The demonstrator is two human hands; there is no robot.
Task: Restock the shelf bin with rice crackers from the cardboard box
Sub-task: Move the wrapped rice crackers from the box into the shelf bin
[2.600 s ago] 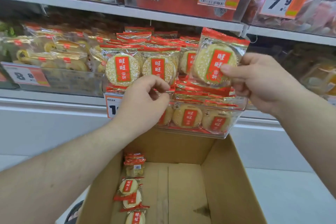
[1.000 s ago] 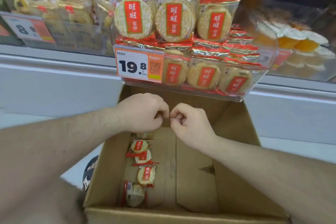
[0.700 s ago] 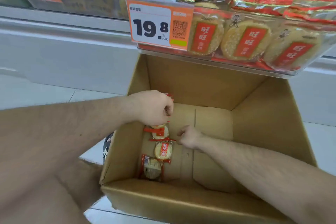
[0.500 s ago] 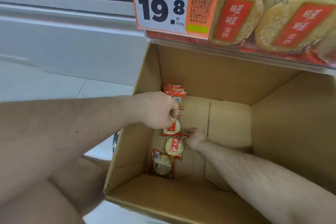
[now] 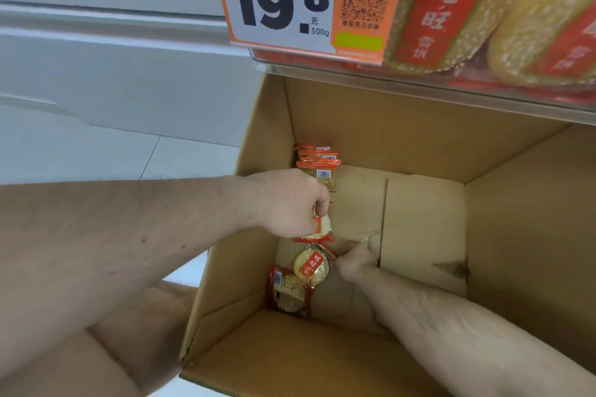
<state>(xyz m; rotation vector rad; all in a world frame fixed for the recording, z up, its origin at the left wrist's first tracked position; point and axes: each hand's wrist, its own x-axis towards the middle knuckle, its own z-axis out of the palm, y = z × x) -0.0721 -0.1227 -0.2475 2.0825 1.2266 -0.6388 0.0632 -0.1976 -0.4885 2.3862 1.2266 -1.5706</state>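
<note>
The cardboard box (image 5: 419,145) stands open on the floor directly beneath the shelf bin (image 5: 483,87), whose clear front edge overhangs the box's far wall. The right two thirds of the box bottom is bare cardboard, leaving open room on that side. All remaining rice crackers lie along the left wall. A stack of packs (image 5: 317,159) leans in the far left corner. One face-up pack (image 5: 311,266) and one face-down pack (image 5: 288,292) lie near the left front corner, the first overlapping the second.

My left hand (image 5: 287,203) reaches in over the box's left wall, forearm level, knuckles up. Its fingers are curled and pinch the top seal of a held pack (image 5: 322,227), which hangs above the box bottom.

My right hand (image 5: 356,259) is deep in the box, arm extended downward over the front edge. Its fingers are curled at the red corner of the face-up pack; motion blur prevents me from confirming whether they have closed on it.

The bin is filled with rice crackers behind its front panel. An orange price tag (image 5: 277,0) reading 19.8 is fixed to the bin's left front. To the left of the box, pale floor tiles (image 5: 96,151) meet the white shelf base (image 5: 113,74).
</note>
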